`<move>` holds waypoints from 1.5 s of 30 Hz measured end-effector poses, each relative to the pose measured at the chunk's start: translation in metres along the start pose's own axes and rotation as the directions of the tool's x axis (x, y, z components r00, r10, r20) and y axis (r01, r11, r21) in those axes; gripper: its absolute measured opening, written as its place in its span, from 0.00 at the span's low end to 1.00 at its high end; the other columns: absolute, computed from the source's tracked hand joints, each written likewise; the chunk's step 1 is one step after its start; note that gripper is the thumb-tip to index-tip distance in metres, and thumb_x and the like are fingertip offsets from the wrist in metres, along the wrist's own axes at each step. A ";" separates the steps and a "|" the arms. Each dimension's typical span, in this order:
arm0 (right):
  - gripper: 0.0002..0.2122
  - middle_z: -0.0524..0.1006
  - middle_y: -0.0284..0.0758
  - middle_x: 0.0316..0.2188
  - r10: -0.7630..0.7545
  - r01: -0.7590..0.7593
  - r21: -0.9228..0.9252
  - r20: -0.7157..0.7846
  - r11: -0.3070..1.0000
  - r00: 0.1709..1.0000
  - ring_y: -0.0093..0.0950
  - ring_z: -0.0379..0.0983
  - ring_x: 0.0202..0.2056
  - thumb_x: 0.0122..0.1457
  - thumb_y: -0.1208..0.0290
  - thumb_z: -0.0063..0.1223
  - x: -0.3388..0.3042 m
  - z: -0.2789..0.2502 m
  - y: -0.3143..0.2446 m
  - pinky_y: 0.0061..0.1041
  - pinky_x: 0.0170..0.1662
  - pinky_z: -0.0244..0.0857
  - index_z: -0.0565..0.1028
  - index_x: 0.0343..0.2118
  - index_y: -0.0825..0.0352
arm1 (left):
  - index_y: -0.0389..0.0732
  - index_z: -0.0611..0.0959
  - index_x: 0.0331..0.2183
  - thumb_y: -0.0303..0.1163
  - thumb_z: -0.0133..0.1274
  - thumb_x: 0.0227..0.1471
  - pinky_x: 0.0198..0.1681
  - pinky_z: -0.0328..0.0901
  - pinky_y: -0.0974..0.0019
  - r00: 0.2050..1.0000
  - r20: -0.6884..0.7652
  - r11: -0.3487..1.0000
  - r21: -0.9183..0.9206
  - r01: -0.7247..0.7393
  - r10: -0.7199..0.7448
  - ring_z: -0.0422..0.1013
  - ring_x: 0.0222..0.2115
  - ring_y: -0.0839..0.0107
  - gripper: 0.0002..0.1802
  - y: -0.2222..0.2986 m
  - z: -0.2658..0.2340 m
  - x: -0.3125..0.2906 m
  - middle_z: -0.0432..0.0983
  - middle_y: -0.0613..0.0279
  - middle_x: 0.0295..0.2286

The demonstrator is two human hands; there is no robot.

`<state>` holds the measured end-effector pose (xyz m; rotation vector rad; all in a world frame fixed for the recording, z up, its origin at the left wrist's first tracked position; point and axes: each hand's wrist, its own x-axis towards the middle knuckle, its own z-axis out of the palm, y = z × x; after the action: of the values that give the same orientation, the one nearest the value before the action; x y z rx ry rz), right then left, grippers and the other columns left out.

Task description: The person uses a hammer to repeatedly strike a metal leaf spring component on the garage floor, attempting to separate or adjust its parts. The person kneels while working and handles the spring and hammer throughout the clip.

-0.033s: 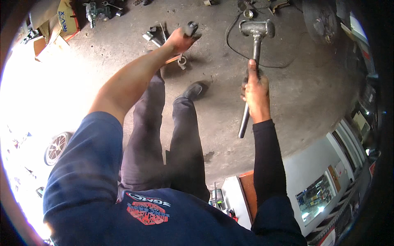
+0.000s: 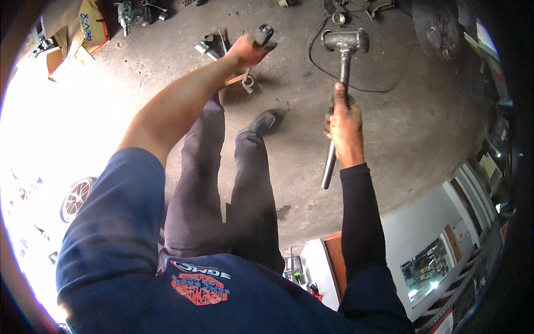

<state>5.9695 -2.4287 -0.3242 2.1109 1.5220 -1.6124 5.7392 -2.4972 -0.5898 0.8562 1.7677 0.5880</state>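
My right hand (image 2: 346, 131) is wrapped round the bare metal handle of a sledgehammer (image 2: 344, 69), thumb laid along the shaft. Its heavy cylindrical head points away from me, and the handle's lower end sticks out below my fist. In my left hand (image 2: 247, 51), closed fingers grip a short dark cylindrical piece (image 2: 264, 34); most of it is hidden by the hand, so its kind is unclear. Under and beside that hand, hand tools lie on the floor: a ring-ended metal tool (image 2: 248, 84), an orange strip (image 2: 233, 80) and a silver cylindrical part (image 2: 207, 51).
A black cable (image 2: 384, 91) curves across the concrete floor beyond the hammer. Far left are a power tool (image 2: 127, 21), a spanner (image 2: 153, 5) and an open cardboard box (image 2: 95, 25). A wheel (image 2: 77, 200) stands left in glare. My shoe (image 2: 262, 122) is between my hands.
Very little differs: the hammer and my right hand sit slightly farther left in the picture, and the left hand with its dark piece slightly farther right. Both grips are unchanged.
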 end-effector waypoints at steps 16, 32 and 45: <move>0.31 0.65 0.36 0.16 -0.205 0.216 -0.279 0.068 0.936 0.976 0.32 0.70 0.23 0.70 0.40 0.42 0.016 0.034 0.002 0.37 0.31 0.65 0.72 0.29 0.72 | 0.35 0.85 0.35 0.55 0.57 0.58 0.35 0.72 0.49 0.999 0.034 0.977 0.214 -0.002 -0.006 0.81 0.31 0.46 0.27 0.038 0.035 0.005 0.81 0.39 0.26; 0.30 0.63 0.25 0.14 -0.915 0.897 -0.266 -0.296 0.354 0.273 0.20 0.63 0.15 0.64 0.33 0.45 -0.101 -0.207 -0.212 0.24 0.18 0.59 0.68 0.24 0.61 | 0.39 0.85 0.38 0.53 0.57 0.57 0.42 0.71 0.48 0.997 0.025 0.977 0.198 -0.083 0.079 0.79 0.40 0.42 0.25 0.041 0.043 -0.009 0.81 0.39 0.33; 0.28 0.60 0.22 0.13 -0.295 0.250 -0.199 -0.240 0.947 0.925 0.16 0.59 0.15 0.66 0.34 0.45 0.027 -0.030 0.016 0.23 0.19 0.57 0.62 0.22 0.56 | 0.36 0.85 0.33 0.61 0.59 0.54 0.41 0.71 0.47 0.999 0.041 0.960 0.277 -0.045 0.035 0.80 0.37 0.46 0.32 0.019 0.018 0.021 0.82 0.42 0.30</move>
<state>6.0003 -2.4019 -0.3388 2.1713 2.0386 -1.2492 5.7574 -2.4689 -0.5946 1.0907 1.8301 0.3507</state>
